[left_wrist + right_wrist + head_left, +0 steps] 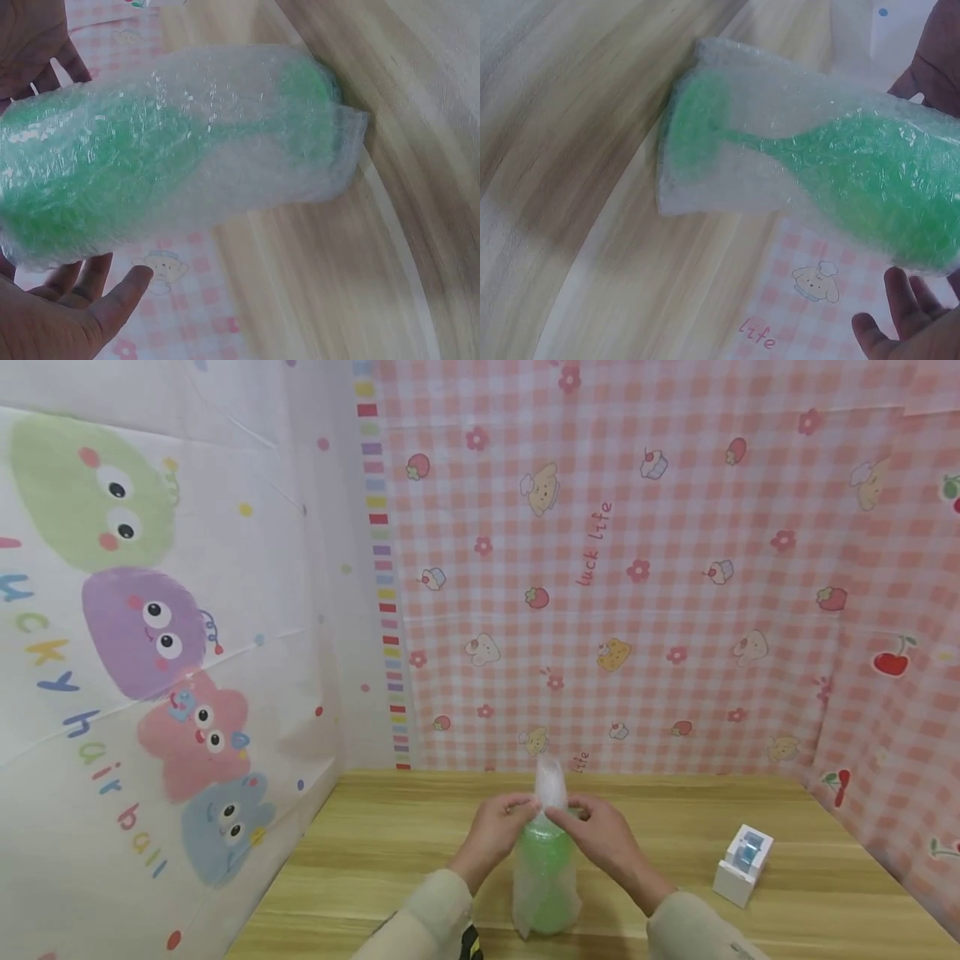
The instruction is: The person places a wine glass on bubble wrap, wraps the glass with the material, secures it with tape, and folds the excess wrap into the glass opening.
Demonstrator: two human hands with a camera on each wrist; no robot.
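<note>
A green stemmed goblet (870,180) is wrapped in clear bubble wrap (546,868) and stands upright before me in the head view. Its stem and round foot (697,124) show through the plastic. Above the goblet, a loose end of wrap (551,781) sticks up. My left hand (495,827) pinches the wrap's neck from the left, thumb toward the middle. From the right, my right hand (603,835) pinches the same neck, its thumb close to the other. Both wrist views show the lower fingers spread off the wrap, while the pinching tips are outside the frame.
On the wooden table (382,852), to the right, sits a small white box-shaped holder (742,864) with a blue piece in its top. A pink checked cloth (660,610) hangs behind the table, and a white cartoon-print cloth (300,610) hangs at the left.
</note>
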